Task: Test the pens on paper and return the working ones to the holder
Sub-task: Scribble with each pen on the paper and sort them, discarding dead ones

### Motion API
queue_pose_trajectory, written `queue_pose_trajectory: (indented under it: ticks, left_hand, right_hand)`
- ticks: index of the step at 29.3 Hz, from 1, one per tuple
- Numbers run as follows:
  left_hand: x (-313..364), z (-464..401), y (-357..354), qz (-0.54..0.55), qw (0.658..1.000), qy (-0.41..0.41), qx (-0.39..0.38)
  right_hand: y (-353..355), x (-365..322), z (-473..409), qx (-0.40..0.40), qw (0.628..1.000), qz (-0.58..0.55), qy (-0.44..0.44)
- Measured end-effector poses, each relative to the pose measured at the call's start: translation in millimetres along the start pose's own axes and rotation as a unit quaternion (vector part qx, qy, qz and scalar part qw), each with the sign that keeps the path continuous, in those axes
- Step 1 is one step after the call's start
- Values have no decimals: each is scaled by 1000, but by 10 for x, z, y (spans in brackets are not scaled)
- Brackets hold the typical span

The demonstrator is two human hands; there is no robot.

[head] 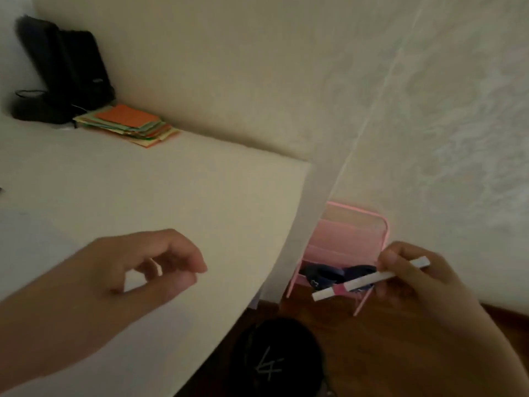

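White pen (369, 279) pinched in right hand (423, 285) off the desk (143, 196) edge; left hand (137, 270) loosely curled, empty. No holder or test paper visible; progress unclear.

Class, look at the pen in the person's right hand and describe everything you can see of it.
The pen is a slim white stick with a pink band near its lower left end. It looks like plastic. The right hand grips it towards its upper right end, fingers curled round the barrel. It lies nearly level, tilted up to the right, held in the air beyond the desk's edge, in front of a pink rack. Whether a cap is on cannot be told.
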State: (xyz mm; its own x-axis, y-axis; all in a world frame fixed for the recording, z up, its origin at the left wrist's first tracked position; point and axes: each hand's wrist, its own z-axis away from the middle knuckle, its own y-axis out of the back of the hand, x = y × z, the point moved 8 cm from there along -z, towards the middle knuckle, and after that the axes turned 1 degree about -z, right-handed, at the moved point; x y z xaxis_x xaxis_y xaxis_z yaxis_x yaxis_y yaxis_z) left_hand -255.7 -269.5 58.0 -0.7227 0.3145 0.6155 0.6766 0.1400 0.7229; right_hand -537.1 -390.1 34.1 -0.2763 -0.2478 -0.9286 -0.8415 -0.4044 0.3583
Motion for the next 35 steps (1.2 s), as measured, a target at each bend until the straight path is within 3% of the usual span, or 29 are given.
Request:
queue_pose_trajectory:
  ticks: [3, 6, 9, 13, 19, 25, 28, 31, 35]
  left_hand:
    - [405, -249, -441, 8, 999, -26, -33]
    - [419, -414, -746, 24, 998, -45, -25]
    - [495, -523, -954, 59, 997, -19, -39]
    - [545, -619, -1132, 65, 996, -14, -52]
    - [495, -680, -1039, 59, 997, 9, -50]
    - [198, -464, -187, 36, 997, 56, 29]
    - [-179, 173, 573, 17, 980, 137, 143]
    - [-463, 747, 997, 3, 960, 197, 198]
    - [-754, 1469, 1389, -23, 929, 270, 253]
  right_hand:
    - [118, 740, 195, -41, 984, 117, -130]
    - [87, 1341, 270, -94, 961, 159, -206]
    - [32, 1703, 267, -111, 953, 180, -217]
    - [95, 1811, 133, -69, 945, 273, -168]
    - [52, 991, -175, -45, 972, 226, -38]
    - [-355, -257, -537, -78, 984, 111, 111]
    - [-1249, -994, -790, -196, 958, 90, 187]
    - [-2132, -1407, -904, -313, 916, 109, 228]
    - [-3209, -1647, -989, -407, 870, 132, 246]
